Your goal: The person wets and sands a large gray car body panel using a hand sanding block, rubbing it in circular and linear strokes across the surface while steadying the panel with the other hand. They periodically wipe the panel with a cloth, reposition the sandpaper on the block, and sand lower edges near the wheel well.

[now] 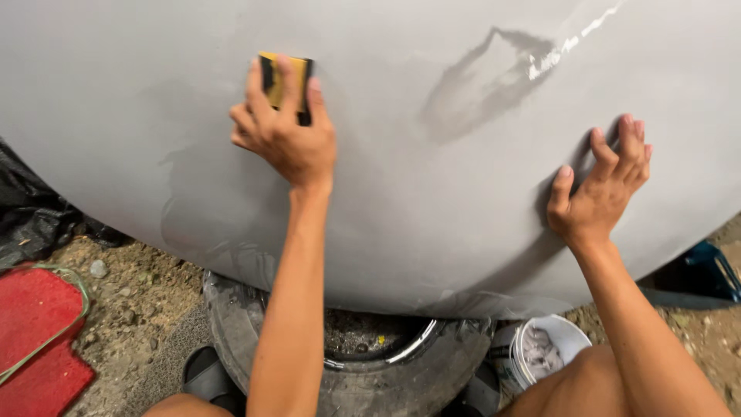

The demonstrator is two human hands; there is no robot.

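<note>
A large curved grey panel [386, 69] fills the upper view, matt with wet dark patches [478, 89]. My left hand [285, 131] presses a small yellow and black sanding block [272, 77] flat against the panel at upper left, fingers spread over it. My right hand [602, 185] rests with spread fingertips on the panel at the right, holding nothing.
Below the panel an old tyre [370, 363] lies on dirt ground. A white bucket [544, 347] with pale paste stands to its right. A red mat [35, 332] lies at lower left, black plastic sheet [27, 208] at left, a blue object [706, 270] at right.
</note>
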